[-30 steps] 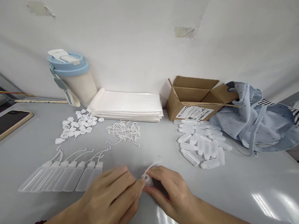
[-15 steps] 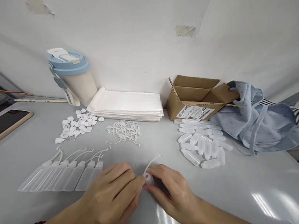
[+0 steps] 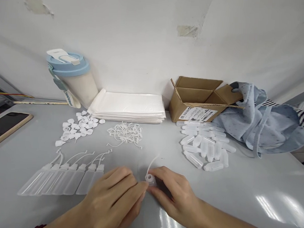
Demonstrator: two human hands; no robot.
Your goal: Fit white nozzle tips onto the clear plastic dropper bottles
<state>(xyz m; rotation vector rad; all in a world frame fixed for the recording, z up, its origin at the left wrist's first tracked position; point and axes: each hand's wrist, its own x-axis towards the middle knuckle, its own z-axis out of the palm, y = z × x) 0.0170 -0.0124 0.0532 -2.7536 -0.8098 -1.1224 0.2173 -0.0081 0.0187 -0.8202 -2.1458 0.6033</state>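
My right hand (image 3: 174, 195) grips a small translucent squeeze bottle (image 3: 150, 179) between thumb and fingers, its open neck facing me. A thin white strap (image 3: 151, 164) curves up from the neck with its far end free. My left hand (image 3: 117, 198) is closed, thumb and fingertips pressed at the near left side of the bottle's neck; the exact contact is hidden. To the left lies a row of bottles with straps (image 3: 69, 179). Loose white straps (image 3: 126, 132) are heaped beyond my hands, and bottles without straps (image 3: 209, 147) lie at the right.
White needle-tipped caps (image 3: 80, 124) are scattered at the left, near a phone (image 3: 5, 128). Against the wall stand a tumbler (image 3: 78, 84), a stack of white packets (image 3: 131, 105) and an open cardboard box (image 3: 194, 108). Blue cloth (image 3: 247, 124) lies beside the box.
My left fingertips have shifted slightly downward along the bottle's neck, baring more of the strap's base. The strap's free end has swung a little to the left. My right hand keeps its grip.
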